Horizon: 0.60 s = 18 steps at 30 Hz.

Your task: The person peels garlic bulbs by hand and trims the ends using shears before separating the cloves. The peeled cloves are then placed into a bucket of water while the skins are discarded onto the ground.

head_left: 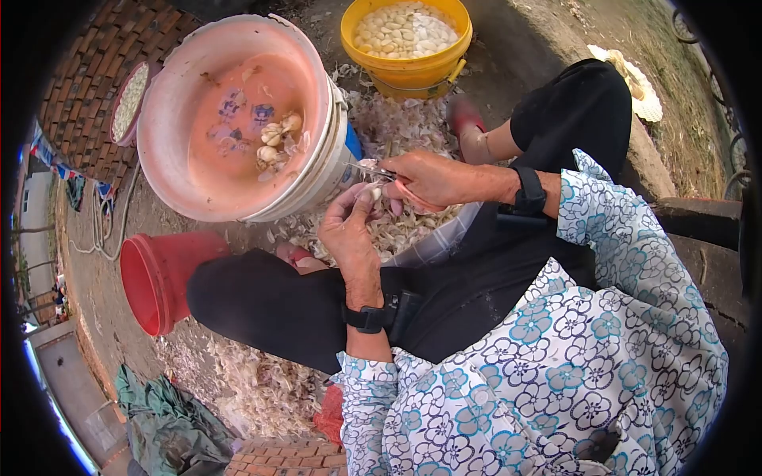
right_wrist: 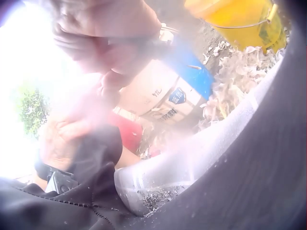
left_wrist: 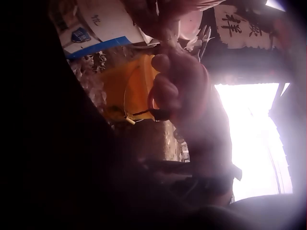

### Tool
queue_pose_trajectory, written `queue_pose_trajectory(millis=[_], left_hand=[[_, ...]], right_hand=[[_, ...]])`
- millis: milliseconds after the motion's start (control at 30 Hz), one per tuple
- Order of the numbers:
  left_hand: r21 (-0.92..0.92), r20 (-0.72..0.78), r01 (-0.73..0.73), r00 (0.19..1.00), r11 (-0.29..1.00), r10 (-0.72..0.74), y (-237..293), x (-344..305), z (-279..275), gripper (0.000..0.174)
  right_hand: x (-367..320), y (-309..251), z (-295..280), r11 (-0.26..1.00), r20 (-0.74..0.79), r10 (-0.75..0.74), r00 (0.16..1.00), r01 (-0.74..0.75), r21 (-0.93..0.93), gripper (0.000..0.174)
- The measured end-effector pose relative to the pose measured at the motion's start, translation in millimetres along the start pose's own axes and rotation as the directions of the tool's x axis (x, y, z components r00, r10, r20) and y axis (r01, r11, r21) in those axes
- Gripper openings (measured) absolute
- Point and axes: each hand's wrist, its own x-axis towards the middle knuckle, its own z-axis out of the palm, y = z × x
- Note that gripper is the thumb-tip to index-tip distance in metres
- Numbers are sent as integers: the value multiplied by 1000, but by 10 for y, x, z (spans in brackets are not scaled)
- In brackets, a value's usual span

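Note:
My left hand (head_left: 348, 234) pinches a pale piece of garlic (head_left: 376, 192) between thumb and fingers, low over the lap. Close against it, my right hand (head_left: 440, 181) grips scissors with red handles, and their metal blades (head_left: 367, 168) point left beside the garlic. In the left wrist view the red handle (left_wrist: 206, 76) loops around the fingers; glare washes out much of the right wrist view. Garlic peelings (head_left: 425, 232) lie in a pale container under the hands. Several whole garlic bulbs (head_left: 278, 139) sit inside the tilted white bucket (head_left: 163, 170) to the left.
Beyond the hands stands a yellow bucket (head_left: 413, 79) of peeled cloves (head_left: 405, 30). A red bucket (head_left: 143, 285) lies tipped beside the left knee. A bowl of white pieces (head_left: 131, 103) is at far left. Peelings (head_left: 254, 389) cover the ground, near a green cloth (head_left: 171, 420).

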Motion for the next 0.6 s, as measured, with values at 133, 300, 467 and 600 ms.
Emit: queue_pose_trajectory(millis=[133, 300, 467, 600], left_hand=[[-178, 131, 115, 987, 977, -93, -40, 13, -80, 17], [-343, 199, 229, 966, 911, -168, -220, 98, -51, 18], [-534, 94, 231, 972, 813, -215, -333, 208, -111, 21], [-21, -84, 52, 995, 998, -54, 261, -23, -31, 38]], right_hand=[[-12, -63, 8, 989, 9, -95, 995, 93, 117, 19], [20, -10, 81, 934, 26, -86, 996, 71, 351, 26], [138, 74, 144, 862, -14, 199, 980, -168, 479, 25], [67, -6, -131, 910, -46, 200, 979, -169, 378, 23]])
